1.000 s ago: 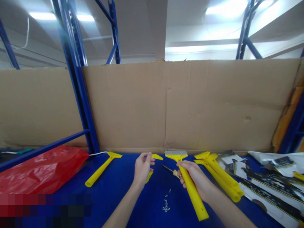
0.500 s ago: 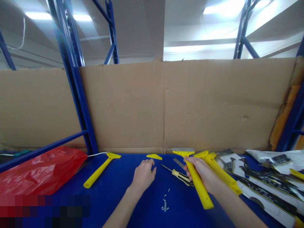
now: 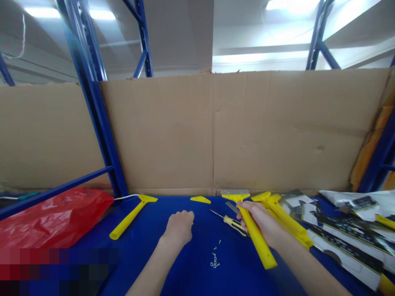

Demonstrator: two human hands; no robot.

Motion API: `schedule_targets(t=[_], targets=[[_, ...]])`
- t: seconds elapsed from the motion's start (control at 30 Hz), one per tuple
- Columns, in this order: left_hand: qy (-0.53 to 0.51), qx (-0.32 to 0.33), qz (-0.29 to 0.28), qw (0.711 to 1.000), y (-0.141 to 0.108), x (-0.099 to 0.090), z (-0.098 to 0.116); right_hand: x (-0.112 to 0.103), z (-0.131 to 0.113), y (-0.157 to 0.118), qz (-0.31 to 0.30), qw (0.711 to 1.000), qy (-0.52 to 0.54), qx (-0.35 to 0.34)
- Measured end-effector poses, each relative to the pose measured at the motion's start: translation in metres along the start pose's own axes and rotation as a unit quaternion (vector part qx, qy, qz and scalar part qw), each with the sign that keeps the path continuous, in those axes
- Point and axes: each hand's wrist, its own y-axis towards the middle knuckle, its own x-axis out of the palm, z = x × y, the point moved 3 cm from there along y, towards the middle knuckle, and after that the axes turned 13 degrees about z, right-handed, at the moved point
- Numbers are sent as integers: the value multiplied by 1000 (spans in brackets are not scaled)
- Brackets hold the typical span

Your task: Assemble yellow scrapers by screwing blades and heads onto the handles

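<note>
My right hand is wrapped round the yellow handle of a scraper, whose wide head carries a metal blade at the far end. My left hand is closed above the blue table, with a speck of yellow showing at its fingers; most of that piece is hidden. A flat yellow plate lies beyond the left hand. Between the hands are a screwdriver with a cream and black handle and a loose metal blade. Nearer to me lies a small group of screws and nuts.
Another yellow scraper body lies at left, beside a red plastic bag. More yellow scraper bodies and black-and-white packaging cover the right side. Cardboard walls off the back, with a blue rack post at left.
My left hand has drawn slightly back to the left, and its fingers have curled in more tightly. The right hand still grips the scraper in nearly the same place. The view has shifted a little.
</note>
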Motion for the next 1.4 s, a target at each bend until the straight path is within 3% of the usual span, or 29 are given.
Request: schedule_targets(t=[0.1, 0.27, 0.43, 0.63, 0.93, 1.0, 1.17, 1.27, 1.4], targets=[[-13, 5, 12, 1000, 2, 1, -2, 2, 2, -2, -10, 1000, 2, 4], [-78, -15, 85, 993, 12, 6, -10, 6, 2, -8, -34, 999, 3, 0], [-203, -51, 179, 961, 22, 2, -20, 8, 2, -12, -32, 999, -9, 6], [-413, -127, 295, 852, 29, -2, -37, 9, 2, -13, -26, 999, -20, 10], [-712, -260, 239, 608, 27, -5, -34, 11, 2, -15, -24, 999, -34, 9], [-731, -261, 227, 588, 26, -5, -33, 11, 2, -16, -29, 999, -33, 5], [-730, -243, 245, 590, 24, -5, -38, 12, 2, -19, -32, 999, -28, 3], [-745, -244, 257, 565, 24, -6, -41, 13, 3, -19, -32, 999, -33, 7], [-779, -227, 229, 538, 27, -4, -40, 15, 3, -19, -33, 999, -40, 10]])
